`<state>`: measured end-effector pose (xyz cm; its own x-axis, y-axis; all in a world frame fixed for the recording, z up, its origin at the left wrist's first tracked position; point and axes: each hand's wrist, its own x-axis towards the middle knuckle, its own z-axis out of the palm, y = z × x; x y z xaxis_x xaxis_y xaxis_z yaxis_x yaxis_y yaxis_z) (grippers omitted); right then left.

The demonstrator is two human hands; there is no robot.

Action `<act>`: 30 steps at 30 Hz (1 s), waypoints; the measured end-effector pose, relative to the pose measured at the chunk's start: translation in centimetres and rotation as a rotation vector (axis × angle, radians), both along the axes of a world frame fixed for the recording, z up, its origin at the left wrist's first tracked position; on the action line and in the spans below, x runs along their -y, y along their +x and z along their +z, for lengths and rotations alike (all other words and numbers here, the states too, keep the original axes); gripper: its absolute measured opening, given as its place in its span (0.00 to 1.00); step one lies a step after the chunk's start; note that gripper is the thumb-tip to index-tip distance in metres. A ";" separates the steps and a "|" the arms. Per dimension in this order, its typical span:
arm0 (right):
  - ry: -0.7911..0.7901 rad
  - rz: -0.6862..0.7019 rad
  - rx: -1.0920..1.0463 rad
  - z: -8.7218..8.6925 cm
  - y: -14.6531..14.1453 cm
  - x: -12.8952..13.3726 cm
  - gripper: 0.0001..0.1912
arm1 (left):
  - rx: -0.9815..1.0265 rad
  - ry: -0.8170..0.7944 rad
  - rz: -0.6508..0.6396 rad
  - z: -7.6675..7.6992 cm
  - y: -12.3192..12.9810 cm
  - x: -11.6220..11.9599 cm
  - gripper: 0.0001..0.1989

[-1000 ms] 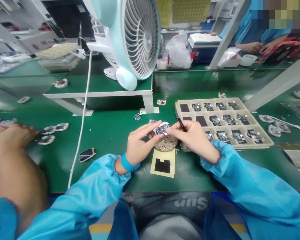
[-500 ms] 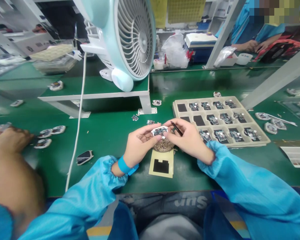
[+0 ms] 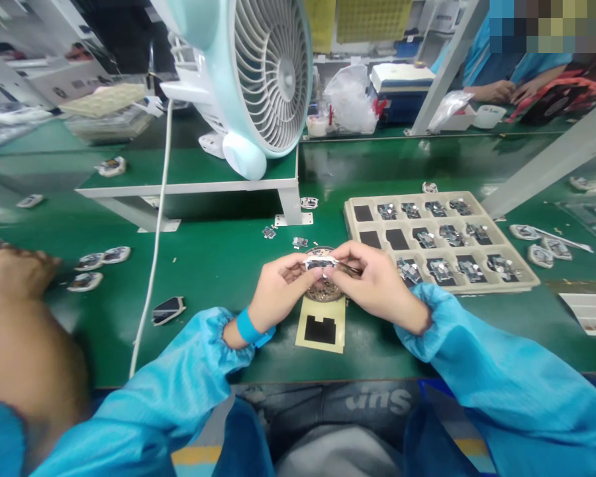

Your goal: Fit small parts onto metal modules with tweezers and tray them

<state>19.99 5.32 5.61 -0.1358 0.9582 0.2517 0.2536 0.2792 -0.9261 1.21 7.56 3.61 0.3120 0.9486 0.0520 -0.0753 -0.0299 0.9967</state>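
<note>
Between my two hands is a small white plastic housing [image 3: 319,263] with a circuit board inside. My left hand [image 3: 273,295] pinches its left side, thumb on the front. My right hand [image 3: 375,275] grips its right edge, thumb and fingertips pressed close, and also keeps a thin dark pen-like tool [image 3: 348,268] in its fingers. Just beneath lies a round speckled disc [image 3: 322,291], partly covered by the hands. Toward me, a pale yellow sheet [image 3: 322,308] carries a black notched sticker [image 3: 320,329].
A beige compartment tray [image 3: 349,218] with circuit boards stands to the right. Left are several white housings [image 3: 85,281], a dark-screened device [image 3: 169,310], a white cable [image 3: 151,265] and a co-worker's arm [image 3: 30,331]. A fan [image 3: 273,79] stands on a raised shelf [image 3: 189,185].
The housing has tilted in my hands, showing less of its board. The dark tool has swung lower, nearly level. At the left, the co-worker's hand has shifted slightly.
</note>
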 end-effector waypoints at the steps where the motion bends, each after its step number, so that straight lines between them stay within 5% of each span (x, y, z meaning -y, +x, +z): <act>1: 0.007 0.007 0.000 0.0 -0.1 0.1 0.06 | -0.010 0.010 0.021 0.1 0.0 0.2 0.13; 8: 0.149 0.028 0.115 -0.4 0.5 -0.2 0.06 | -0.174 0.259 0.153 -0.7 -0.3 0.2 0.09; 13: 0.401 0.034 0.275 -0.2 1.7 -1.1 0.16 | -0.361 0.493 0.183 -0.8 -0.4 -0.4 0.05; 15: 0.495 0.030 0.260 -0.3 2.0 -1.1 0.12 | -0.395 0.540 0.174 -0.5 -0.3 -0.4 0.04; 30: 0.545 0.037 0.565 -1.2 2.2 -0.8 0.09 | -0.463 0.560 0.172 -0.9 -0.4 -0.5 0.03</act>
<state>22.20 6.14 4.44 -0.4133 0.7116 0.5681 0.6270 0.6749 -0.3891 0.84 8.04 2.67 0.2684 0.8563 0.4412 0.3997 -0.5157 0.7578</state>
